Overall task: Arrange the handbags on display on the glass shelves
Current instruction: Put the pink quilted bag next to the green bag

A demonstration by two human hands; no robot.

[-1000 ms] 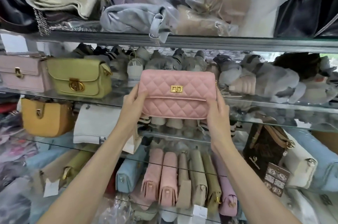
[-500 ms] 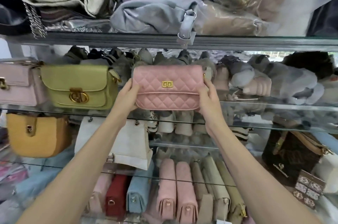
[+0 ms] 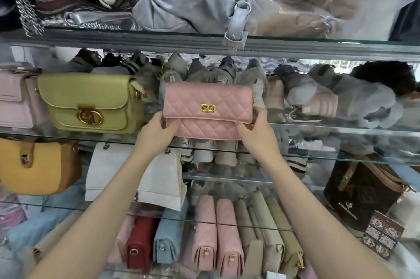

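A pink quilted handbag [image 3: 208, 108] with a gold clasp sits upright on the middle glass shelf [image 3: 329, 133], its front facing me. My left hand [image 3: 156, 135] grips its lower left corner and my right hand [image 3: 259, 135] grips its lower right corner. A green handbag [image 3: 91, 101] with a round gold clasp stands just to its left, with a small gap between them. Further left is a pale pink handbag [image 3: 16, 101], cut off by the frame's edge.
Grey and striped wrapped bags crowd the shelf behind and right of the pink bag. The top shelf [image 3: 204, 44] carries piled bags, one strap hanging over its edge. Below are a mustard bag [image 3: 38, 165], a white bag [image 3: 136, 176], a brown bag [image 3: 361, 192] and a row of narrow wallets-style bags [image 3: 216, 233].
Both hands carried the pink quilted bag up and inward onto the middle shelf beside the green bag; their grip slid from the bag's sides down to its lower corners.
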